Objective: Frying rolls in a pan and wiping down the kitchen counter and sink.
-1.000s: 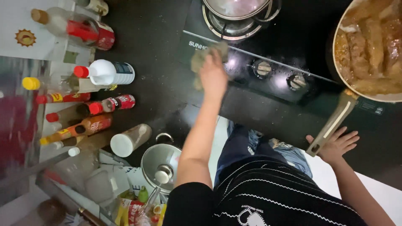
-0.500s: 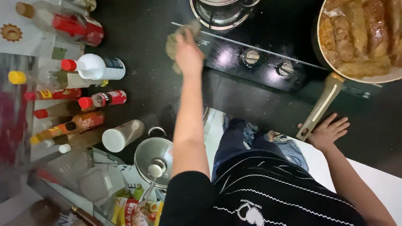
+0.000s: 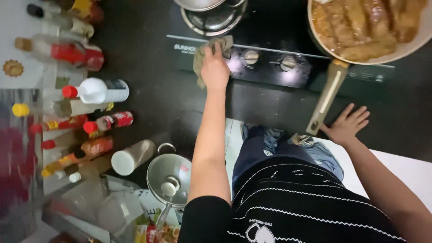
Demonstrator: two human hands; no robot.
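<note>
We see bare black countertop point(image 3: 148, 85) open between the crowd of sauce bottles point(image 3: 96, 121) on the left and the glossy black glass stove panel point(image 3: 270, 63). The cream-handled frying pan point(image 3: 330, 90) is cut off at the top right edge, its browned food partly out of frame, and the steel pot point(image 3: 211, 13) above is cropped too. The blurred clutter at the lower left is hard to make out. Our left hand point(image 3: 215, 69) is closed down on a crumpled grey-green cloth point(image 3: 202, 51), pressing it onto the panel's left end beside 2 round knobs point(image 3: 251, 57). Our right hand point(image 3: 347, 126) lies flat with fingers spread on the counter edge, just beside the pan handle, not gripping it.
</note>
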